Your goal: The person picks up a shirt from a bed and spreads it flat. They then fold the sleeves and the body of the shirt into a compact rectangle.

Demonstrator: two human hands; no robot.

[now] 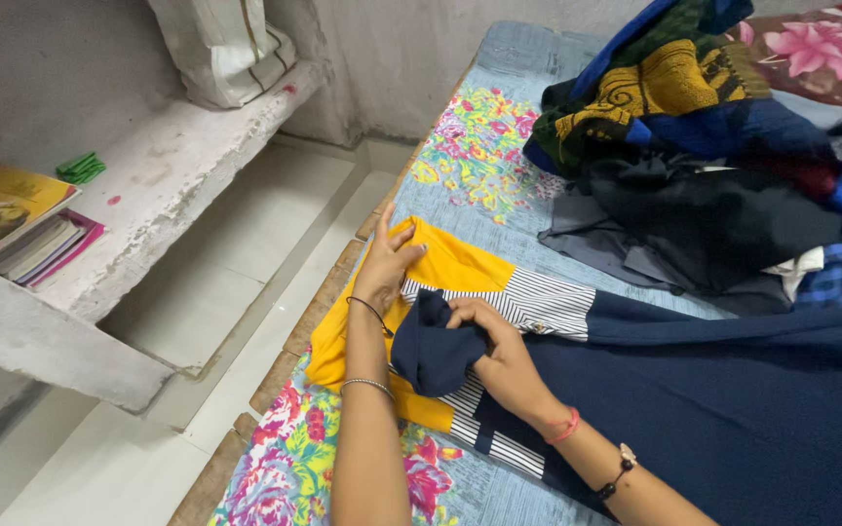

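1. The bed (499, 195), with its floral sheet, is the landmark: one bed, carrying everything being handled.
2. One heap of clothes (723, 146) sits at the bed's far right, well apart from the hands.
3. One garment (733, 399), navy with yellow and striped panels, lies flat on the bed's near side; folding looks to be underway at the sleeve stage.
4. One navy sleeve (431, 351) is bunched up over the striped panel.
5. Left hand (387, 268): fingers spread flat, pinning the yellow panel.
6. Right hand (499, 351): fingers curled, gripping the sleeve. The next move likely calls for laying it smooth across the body.
7. Two or three books (21, 229) rest on the ledge left of the bed.
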